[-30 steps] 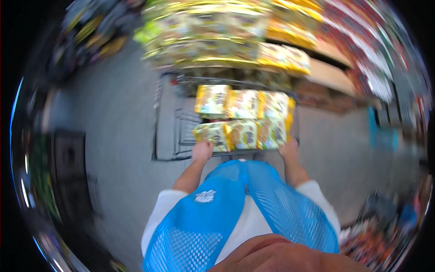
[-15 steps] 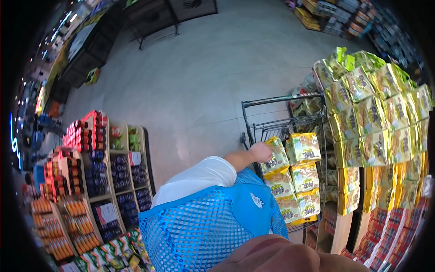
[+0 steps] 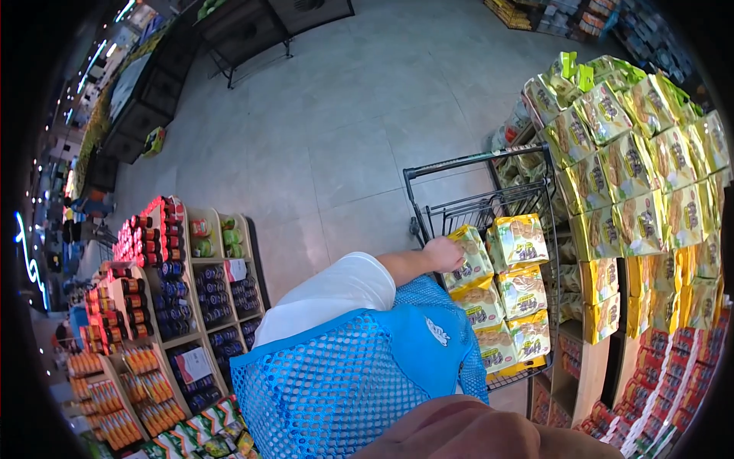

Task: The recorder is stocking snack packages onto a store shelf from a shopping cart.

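— Head view: the left hand (image 3: 442,252) is seen closed over the top corner of a yellow snack pack (image 3: 468,258), stacked in the black wire cart (image 3: 459,164).
— Light, crinkly, crushable, it is judged; best gripped at the edges. The right hand cannot be seen.

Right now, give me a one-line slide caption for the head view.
Left hand rests on yellow snack packs stacked in a shopping cart beside a shelf of yellow-green bags.

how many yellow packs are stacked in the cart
6 show: the left hand rests on the top-left pack, one top right, two in the middle, two lowest. More may be hidden beneath.
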Tool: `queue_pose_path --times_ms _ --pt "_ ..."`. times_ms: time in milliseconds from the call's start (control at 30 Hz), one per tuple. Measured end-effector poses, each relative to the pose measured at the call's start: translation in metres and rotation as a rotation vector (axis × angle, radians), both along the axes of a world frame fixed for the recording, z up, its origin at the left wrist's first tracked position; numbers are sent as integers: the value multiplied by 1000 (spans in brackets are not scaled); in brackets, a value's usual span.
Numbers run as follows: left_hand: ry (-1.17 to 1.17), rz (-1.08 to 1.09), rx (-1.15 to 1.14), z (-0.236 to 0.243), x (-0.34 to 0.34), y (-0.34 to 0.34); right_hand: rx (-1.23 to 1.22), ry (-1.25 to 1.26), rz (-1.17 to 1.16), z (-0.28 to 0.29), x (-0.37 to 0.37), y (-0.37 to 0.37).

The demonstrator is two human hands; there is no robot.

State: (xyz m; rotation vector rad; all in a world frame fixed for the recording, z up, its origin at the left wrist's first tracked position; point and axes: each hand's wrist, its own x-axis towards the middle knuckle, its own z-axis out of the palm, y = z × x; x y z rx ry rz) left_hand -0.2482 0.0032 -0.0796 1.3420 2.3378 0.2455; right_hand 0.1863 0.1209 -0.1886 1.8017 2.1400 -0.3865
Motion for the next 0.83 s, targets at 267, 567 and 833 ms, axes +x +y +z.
queue_pose_path --times_ms 267,567,833 --pt "-58 -46 -48 9 -2 15 7 -124 -187 10 20 -38" --pt "260 742 -171 58 -80 -233 -214 304 155 7 -284 0" --pt "405 1405 -340 125 32 -336 -329 422 819 49 -483 -78"
